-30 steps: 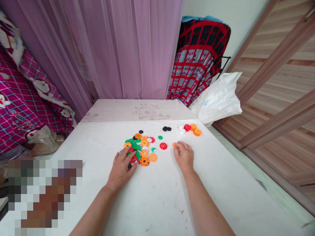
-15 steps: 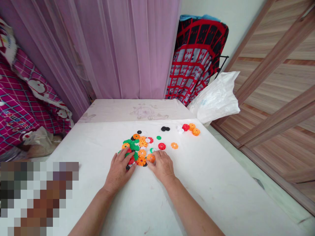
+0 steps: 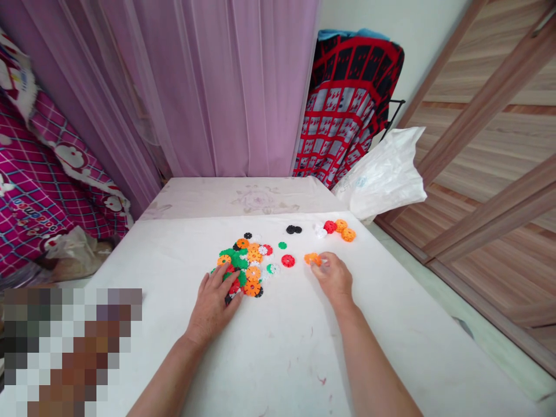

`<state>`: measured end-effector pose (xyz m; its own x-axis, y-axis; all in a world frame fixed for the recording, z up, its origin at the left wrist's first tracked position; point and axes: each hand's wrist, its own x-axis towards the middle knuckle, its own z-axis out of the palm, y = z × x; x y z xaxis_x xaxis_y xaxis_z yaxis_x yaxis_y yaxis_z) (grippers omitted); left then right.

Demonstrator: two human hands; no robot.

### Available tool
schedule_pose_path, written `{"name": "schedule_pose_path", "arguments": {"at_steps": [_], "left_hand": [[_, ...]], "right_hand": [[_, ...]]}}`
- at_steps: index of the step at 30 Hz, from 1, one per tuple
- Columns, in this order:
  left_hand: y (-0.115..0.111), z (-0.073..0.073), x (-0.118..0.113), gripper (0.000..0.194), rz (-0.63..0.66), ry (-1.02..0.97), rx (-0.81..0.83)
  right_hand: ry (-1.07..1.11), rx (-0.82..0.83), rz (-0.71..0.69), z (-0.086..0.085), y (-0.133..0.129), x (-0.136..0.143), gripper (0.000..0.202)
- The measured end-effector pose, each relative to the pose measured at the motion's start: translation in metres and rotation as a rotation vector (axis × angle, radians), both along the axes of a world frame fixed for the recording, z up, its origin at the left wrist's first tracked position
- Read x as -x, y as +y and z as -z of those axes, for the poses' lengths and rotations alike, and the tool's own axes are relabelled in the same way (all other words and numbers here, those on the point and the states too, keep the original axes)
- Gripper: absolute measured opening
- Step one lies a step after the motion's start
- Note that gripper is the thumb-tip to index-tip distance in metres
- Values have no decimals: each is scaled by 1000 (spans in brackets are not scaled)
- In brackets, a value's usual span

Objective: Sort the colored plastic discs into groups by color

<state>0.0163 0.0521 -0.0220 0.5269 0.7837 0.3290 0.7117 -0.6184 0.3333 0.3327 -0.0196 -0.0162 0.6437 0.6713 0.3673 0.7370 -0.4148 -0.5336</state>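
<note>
On the white surface [image 3: 169, 260], the fingers of the right hand [image 3: 336, 279] pinch an orange disc [image 3: 311, 259] right of the mixed pile [image 3: 237, 258], where the left hand [image 3: 212, 299] rests unclenched; placing seems the step, calling for gentle release.

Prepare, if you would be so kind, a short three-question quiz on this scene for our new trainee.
1. What colour is the notched piece at the right hand?
A) green
B) orange
C) black

2. True or false: fingers of the left hand lie over the mixed pile.

3. Which is nearer the right hand: the lone red disc or the black pair?

Key:
1. B, orange.
2. True.
3. The lone red disc.
</note>
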Motion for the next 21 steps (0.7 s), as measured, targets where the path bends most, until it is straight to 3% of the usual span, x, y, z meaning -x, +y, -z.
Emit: {"name": "schedule_pose_path", "arguments": {"at_steps": [3, 9, 21], "left_hand": [[0, -2, 0, 45, 0, 14, 9], [-1, -5, -1, 47, -2, 27, 18], [0, -4, -1, 46, -6, 8, 14]], "right_hand": [[31, 45, 26, 3, 5, -12, 29], [-71, 43, -62, 14, 13, -6, 21], [-199, 46, -116, 18, 12, -8, 17]]}}
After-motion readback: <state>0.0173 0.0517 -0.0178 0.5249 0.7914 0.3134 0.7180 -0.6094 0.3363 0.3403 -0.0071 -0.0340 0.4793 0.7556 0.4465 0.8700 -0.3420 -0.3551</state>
